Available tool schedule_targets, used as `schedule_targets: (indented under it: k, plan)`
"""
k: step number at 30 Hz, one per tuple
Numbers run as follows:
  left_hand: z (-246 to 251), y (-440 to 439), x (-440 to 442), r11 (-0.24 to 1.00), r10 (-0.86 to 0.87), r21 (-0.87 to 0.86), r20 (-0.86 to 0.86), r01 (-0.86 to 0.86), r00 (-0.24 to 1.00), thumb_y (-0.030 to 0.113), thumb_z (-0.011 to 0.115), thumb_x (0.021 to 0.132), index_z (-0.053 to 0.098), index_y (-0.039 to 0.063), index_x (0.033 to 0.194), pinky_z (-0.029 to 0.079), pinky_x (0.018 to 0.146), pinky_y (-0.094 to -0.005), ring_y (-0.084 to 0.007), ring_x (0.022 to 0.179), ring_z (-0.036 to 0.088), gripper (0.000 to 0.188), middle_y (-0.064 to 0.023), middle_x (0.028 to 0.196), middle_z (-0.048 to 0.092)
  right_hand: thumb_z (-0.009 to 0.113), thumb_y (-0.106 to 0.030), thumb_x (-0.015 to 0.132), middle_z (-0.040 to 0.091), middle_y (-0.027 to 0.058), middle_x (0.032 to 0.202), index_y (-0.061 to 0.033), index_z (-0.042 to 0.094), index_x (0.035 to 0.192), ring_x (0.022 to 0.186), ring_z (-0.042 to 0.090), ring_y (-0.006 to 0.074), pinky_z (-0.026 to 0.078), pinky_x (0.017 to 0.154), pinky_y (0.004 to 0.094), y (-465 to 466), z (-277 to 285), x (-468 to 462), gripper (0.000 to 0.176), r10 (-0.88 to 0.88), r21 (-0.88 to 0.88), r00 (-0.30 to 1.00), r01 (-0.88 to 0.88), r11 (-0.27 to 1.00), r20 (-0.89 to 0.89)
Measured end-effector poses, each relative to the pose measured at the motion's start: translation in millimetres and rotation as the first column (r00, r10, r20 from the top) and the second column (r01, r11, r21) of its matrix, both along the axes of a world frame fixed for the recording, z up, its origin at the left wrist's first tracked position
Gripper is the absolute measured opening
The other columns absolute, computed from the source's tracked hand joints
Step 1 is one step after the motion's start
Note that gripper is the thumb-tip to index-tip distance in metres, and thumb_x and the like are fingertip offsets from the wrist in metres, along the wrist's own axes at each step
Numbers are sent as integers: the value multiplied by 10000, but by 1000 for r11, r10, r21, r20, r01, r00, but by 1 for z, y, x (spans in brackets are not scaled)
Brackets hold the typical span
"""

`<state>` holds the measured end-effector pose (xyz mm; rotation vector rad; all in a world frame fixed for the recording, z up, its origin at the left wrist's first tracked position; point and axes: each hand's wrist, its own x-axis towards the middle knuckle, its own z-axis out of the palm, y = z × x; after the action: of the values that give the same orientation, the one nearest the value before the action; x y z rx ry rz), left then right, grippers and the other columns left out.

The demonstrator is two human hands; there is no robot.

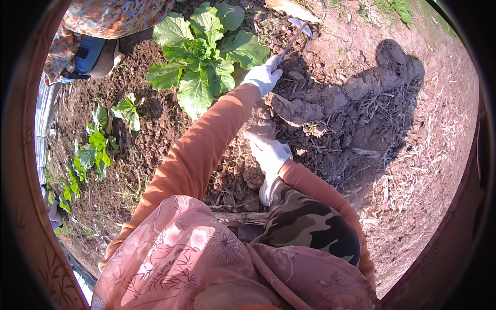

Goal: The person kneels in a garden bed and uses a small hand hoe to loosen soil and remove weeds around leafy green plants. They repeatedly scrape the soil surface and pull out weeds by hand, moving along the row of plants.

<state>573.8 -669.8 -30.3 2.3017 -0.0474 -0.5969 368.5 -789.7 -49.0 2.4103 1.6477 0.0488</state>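
Observation:
My left hand (264, 77), in a white glove, reaches forward past a large leafy green plant (205, 54). It is closed around the handle of a small long-necked hand tool (288, 47), perhaps a hoe. The tool's pale metal blade (301, 27) lies at the soil beside a dry, pale husk or leaf (292, 9). My right hand (269, 153), also in a white glove, is low over the clods in front of my camouflage-covered knee (310, 224). Its fingers point forward and left; whether they hold anything is hidden.
Smaller green plants (95, 149) grow in the loose soil at the left. Another person's patterned clothing (112, 19) and blue-and-dark shoe (93, 56) are at the upper left. Dry straw (403, 174) litters the ground at the right, where a shadow falls across soil clods.

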Motion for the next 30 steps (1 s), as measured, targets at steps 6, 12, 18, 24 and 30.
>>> schedule_targets:
  k: [6,12,18,24,30]
  plan:
    - [23,88,-60,975,-149,139,-160,172,976,382,466,987,416,171,1444,487,897,-407,-390,1030,633,506,-223,1123,664,450,-243,935,543,106,1380,-33,598,1278,1375,376,293,47,1233,459,-7,42,12,429,174,-277,977,-134,952,126]
    - [97,147,-113,985,-79,125,-266,116,961,306,502,978,455,101,1406,510,791,-402,-308,838,666,477,-197,945,682,484,-259,939,660,112,1149,-56,596,1290,1140,571,233,370,1065,374,-5,40,8,421,-171,-6,929,179,984,-327]
    - [124,177,-171,998,-31,36,-366,48,930,302,497,982,448,70,1408,505,693,-360,-232,695,628,488,-150,807,644,518,-293,973,640,117,705,-58,484,1395,620,639,175,535,588,357,-2,49,11,483,-339,105,516,653,750,-787]
    - [130,76,-185,972,-125,-221,-187,82,974,396,457,996,403,112,1434,530,770,-424,-379,839,667,525,-207,1016,672,547,-442,970,664,99,968,-14,524,1324,781,661,214,566,739,379,-10,83,33,556,616,-685,-690,657,314,-379]
    - [61,41,-87,999,-31,19,383,25,923,257,514,967,625,66,1170,521,731,-441,-385,859,640,300,-185,973,655,595,-263,939,645,74,832,-41,569,1212,705,623,183,520,617,341,-58,95,7,352,219,-726,-711,688,22,-668]
